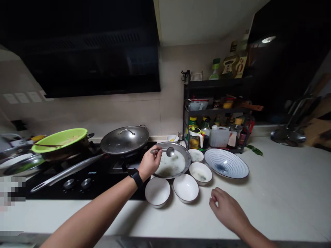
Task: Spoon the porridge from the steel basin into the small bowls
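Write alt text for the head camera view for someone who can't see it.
A person's left hand, wearing a black watch, holds a metal spoon over a steel dish of cloudy leftovers on a kitchen counter. The right hand is near white bowls and a blue-patterned bowl, with a lidded wok on the stove beside them.

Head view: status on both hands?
Left hand gripping steel spoon over round metal plate; right hand empty, near white ceramic bowl.

A lidded wok [124, 140] sits on the black gas hob [108, 187], near a black condiment rack [214, 83] by the wall.
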`<action>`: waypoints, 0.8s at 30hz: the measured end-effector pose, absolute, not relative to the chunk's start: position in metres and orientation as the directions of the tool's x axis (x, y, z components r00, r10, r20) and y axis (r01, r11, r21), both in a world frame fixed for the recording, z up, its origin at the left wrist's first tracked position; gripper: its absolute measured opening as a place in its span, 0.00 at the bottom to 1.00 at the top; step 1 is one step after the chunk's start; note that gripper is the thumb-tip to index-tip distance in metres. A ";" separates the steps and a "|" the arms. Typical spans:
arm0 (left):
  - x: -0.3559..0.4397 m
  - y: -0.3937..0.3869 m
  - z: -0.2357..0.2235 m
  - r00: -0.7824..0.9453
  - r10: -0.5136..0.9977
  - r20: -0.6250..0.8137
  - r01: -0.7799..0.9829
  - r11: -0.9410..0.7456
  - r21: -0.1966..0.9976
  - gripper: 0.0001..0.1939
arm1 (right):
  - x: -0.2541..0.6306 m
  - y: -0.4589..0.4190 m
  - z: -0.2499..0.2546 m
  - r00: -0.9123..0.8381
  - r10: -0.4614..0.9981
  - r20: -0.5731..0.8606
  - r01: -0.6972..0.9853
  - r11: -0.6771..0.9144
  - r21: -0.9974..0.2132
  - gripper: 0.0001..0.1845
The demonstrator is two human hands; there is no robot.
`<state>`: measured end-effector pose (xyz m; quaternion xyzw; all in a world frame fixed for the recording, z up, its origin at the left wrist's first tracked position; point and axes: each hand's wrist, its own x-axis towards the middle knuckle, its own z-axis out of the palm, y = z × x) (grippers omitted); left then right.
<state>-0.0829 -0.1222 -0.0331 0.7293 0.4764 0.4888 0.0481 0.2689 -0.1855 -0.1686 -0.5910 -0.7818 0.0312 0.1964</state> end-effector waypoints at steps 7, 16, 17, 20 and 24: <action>-0.087 -0.125 -0.059 0.054 0.820 0.570 0.678 -0.449 0.582 0.13 | 0.271 -0.185 -0.169 -0.234 0.938 0.256 0.911 0.303 -0.279 0.09; -0.066 -0.113 -0.064 -0.069 0.911 0.406 0.509 -0.318 0.800 0.10 | 0.271 -0.185 -0.164 -0.241 0.937 0.255 0.918 0.305 -0.254 0.10; -0.065 -0.112 -0.065 -0.104 0.923 0.371 0.461 -0.286 0.840 0.09 | 0.271 -0.185 -0.164 -0.242 0.938 0.249 0.919 0.304 -0.253 0.10; -0.063 -0.106 -0.069 -0.199 0.949 0.243 0.312 -0.174 0.934 0.07 | 0.271 -0.185 -0.165 -0.245 0.940 0.238 0.920 0.303 -0.248 0.10; -0.065 -0.100 -0.072 -0.288 0.953 0.097 0.107 -0.069 0.992 0.05 | 0.272 -0.185 -0.167 -0.244 0.939 0.241 0.922 0.302 -0.244 0.10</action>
